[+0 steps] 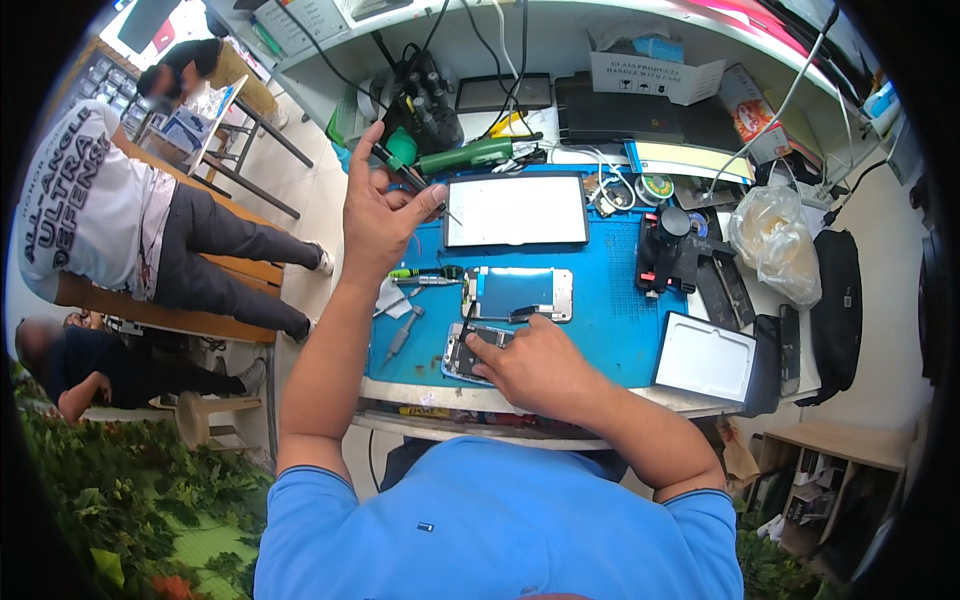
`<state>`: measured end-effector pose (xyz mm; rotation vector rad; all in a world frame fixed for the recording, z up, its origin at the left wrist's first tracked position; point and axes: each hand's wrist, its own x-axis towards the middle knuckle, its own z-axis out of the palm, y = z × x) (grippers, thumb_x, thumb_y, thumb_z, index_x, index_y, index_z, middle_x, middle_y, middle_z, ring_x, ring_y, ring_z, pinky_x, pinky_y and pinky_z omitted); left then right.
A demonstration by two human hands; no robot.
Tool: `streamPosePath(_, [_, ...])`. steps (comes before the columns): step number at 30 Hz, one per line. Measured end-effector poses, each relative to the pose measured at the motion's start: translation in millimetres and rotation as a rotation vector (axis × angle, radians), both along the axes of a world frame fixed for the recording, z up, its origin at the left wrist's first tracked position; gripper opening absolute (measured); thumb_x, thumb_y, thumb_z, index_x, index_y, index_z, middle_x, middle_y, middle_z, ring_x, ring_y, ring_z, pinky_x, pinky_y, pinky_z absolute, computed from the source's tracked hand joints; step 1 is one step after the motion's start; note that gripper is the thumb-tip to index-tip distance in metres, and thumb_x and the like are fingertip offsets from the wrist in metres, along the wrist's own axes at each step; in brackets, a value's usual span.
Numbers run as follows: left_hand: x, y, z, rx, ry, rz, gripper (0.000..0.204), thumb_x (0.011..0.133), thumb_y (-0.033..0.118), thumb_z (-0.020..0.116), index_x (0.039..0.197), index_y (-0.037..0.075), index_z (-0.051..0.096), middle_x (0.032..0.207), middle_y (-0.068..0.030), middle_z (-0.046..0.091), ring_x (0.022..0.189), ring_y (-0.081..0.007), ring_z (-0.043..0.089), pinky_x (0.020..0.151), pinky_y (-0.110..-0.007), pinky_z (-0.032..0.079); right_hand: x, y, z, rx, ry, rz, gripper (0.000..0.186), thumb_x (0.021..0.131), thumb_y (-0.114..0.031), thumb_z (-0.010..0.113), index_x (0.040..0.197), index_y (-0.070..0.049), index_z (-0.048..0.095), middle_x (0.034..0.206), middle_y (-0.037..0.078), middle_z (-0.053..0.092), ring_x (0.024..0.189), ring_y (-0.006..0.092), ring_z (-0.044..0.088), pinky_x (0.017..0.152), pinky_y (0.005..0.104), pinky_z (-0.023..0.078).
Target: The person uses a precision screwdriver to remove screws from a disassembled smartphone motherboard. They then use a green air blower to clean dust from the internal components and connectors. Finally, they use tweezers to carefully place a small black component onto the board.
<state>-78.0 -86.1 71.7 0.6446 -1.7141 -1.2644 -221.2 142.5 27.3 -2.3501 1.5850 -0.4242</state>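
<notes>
Raised over the back left of the blue work mat, my left hand [385,215] is closed around a slim dark screwdriver [411,180]. Its thin tip points down to the right, in front of a white-topped tray [515,212]. My right hand [535,368] is lower, at the mat's near side. Its fingers rest on an opened phone [457,358] whose inner parts show, and they cover its right part. Just behind the phone lies a detached phone screen frame [518,293]. A small black piece [524,314] shows by my right knuckles; I cannot tell what it is.
Small tools [425,276] and a grey pen-shaped tool [403,335] lie left of the phone. A black-and-red clamp stand [665,245], a solder reel [655,188] and a white open box [706,357] stand right. Cables hang at the back; other people [120,210] are left.
</notes>
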Motion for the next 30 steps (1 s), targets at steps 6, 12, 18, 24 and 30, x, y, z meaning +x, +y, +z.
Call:
streamPosePath(6, [18,24,9,0.080,-0.024,0.052,0.102,0.093,0.000,0.090,0.172,0.006,0.025,0.117,-0.0195,0.075,0.092,-0.0214,0.081,0.069,-0.033,0.068,1,-1,3,0.022,0.007,-0.015,0.042,0.111,-0.035,0.064,0.137,-0.004,0.075,0.064,0.011,0.070,0.063,0.0310,0.071,0.075,0.0449,0.049])
streamPosePath(12, [34,59,-4,0.127,0.006,-0.004,0.100,0.093,0.000,0.089,0.172,0.006,0.027,0.121,-0.0190,0.074,0.096,-0.0215,0.081,0.075,-0.034,0.071,1,-1,4,-0.014,-0.023,-0.041,0.040,0.110,-0.036,0.066,0.132,-0.005,0.078,0.064,0.013,0.069,0.063,0.0339,0.071,0.075,0.0475,0.051])
streamPosePath(18, [44,82,-8,0.138,0.014,-0.050,0.102,0.093,0.000,0.090,0.172,0.008,0.027,0.113,-0.0145,0.072,0.094,-0.0202,0.081,0.076,-0.034,0.072,2,-1,5,0.046,-0.009,-0.068,0.042,0.112,-0.039,0.063,0.137,-0.009,0.078,0.069,0.014,0.072,0.070,0.0352,0.073,0.078,0.0487,0.053])
streamPosePath(24, [48,89,-15,0.154,0.046,-0.081,0.103,0.092,-0.003,0.090,0.173,0.009,0.027,0.108,-0.0094,0.068,0.091,-0.0168,0.079,0.080,-0.033,0.072,3,-3,10,0.084,-0.003,-0.071,0.041,0.113,-0.039,0.062,0.138,-0.011,0.079,0.070,0.014,0.074,0.069,0.0355,0.072,0.080,0.0487,0.053])
streamPosePath(30, [48,89,-21,0.140,0.049,-0.083,0.104,0.091,-0.002,0.091,0.173,0.008,0.027,0.110,-0.0093,0.068,0.091,-0.0151,0.078,0.080,-0.031,0.071,4,-2,12,0.096,0.003,-0.103,0.038,0.111,-0.040,0.065,0.138,-0.017,0.079,0.073,0.017,0.074,0.073,0.0393,0.071,0.081,0.0503,0.055])
